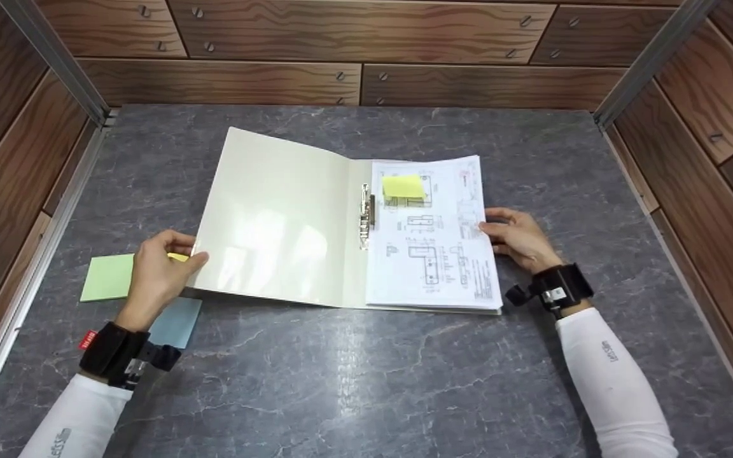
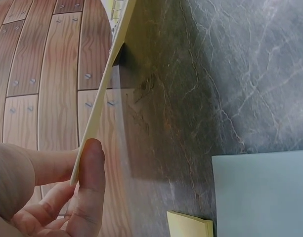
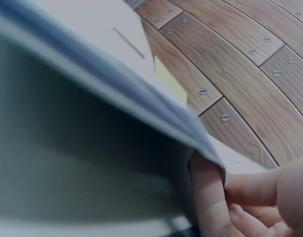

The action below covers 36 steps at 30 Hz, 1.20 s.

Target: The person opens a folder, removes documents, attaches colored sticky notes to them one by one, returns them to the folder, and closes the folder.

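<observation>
An open cream binder folder (image 1: 277,210) lies mid-table, its metal clip (image 1: 364,216) at the fold. On its right side sits a stack of printed drawing sheets (image 1: 430,267) with a yellow sticky note (image 1: 403,186) near the top. My left hand (image 1: 160,270) pinches the outer edge of the left cover (image 2: 97,106) between thumb and fingers, holding it tilted up off the table. At the right edge of the sheets, my right hand (image 1: 522,242) pinches the stack, a finger (image 3: 208,192) tucked underneath; the stack's edge is raised over the back cover.
Left of the folder lie a green pad (image 1: 105,278), a blue pad (image 2: 262,192) and a yellow pad (image 2: 188,224) of sticky notes, partly hidden by my left hand. Wood-patterned panels (image 1: 265,83) enclose the dark marbled table (image 1: 354,388) at the back and sides.
</observation>
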Motion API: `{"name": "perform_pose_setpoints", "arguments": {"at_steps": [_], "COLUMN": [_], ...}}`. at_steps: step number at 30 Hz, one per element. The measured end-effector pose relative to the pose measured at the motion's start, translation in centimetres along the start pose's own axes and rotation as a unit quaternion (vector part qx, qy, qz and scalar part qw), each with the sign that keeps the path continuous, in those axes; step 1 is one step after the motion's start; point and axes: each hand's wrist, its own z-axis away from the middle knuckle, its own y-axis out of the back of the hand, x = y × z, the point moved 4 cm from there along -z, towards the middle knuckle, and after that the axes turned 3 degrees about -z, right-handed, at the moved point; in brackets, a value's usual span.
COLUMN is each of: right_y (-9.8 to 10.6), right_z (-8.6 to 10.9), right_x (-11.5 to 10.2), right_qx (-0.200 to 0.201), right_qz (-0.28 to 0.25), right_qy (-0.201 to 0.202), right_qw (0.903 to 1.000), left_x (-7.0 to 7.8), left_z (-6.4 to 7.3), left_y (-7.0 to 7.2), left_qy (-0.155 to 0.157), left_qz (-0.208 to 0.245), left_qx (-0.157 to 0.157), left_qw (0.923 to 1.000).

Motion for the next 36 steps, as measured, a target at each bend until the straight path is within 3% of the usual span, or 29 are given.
{"name": "perform_pose_setpoints", "arguments": {"at_steps": [9, 15, 18, 36], "right_y": [-0.19, -0.54, -0.59, 0.14], "right_z": [0.1, 0.25, 0.19, 0.05], "right_x": [-0.22, -0.79, -0.94, -0.33], "right_qx": [-0.005, 0.01, 0.018, 0.004], "right_qz": [0.063, 0.148, 0.163, 0.065], "right_qy": [0.016, 0.052, 0.061, 0.023], "right_qw": [0.9979, 0.9875, 0.9846, 0.9976], "left_x": [-0.08, -0.24, -0.27, -0.35], "left_z": [0.08, 0.13, 0.13, 0.16], "left_y": [0.0, -0.09, -0.15, -0.15], "left_qy": [0.007, 0.009, 0.008, 0.007], "left_qz": [0.002, 0.004, 0.004, 0.001], "left_qx": [-0.001, -0.005, -0.004, -0.012], "left_qw": [1.0, 0.9999, 1.0, 0.9999]}}
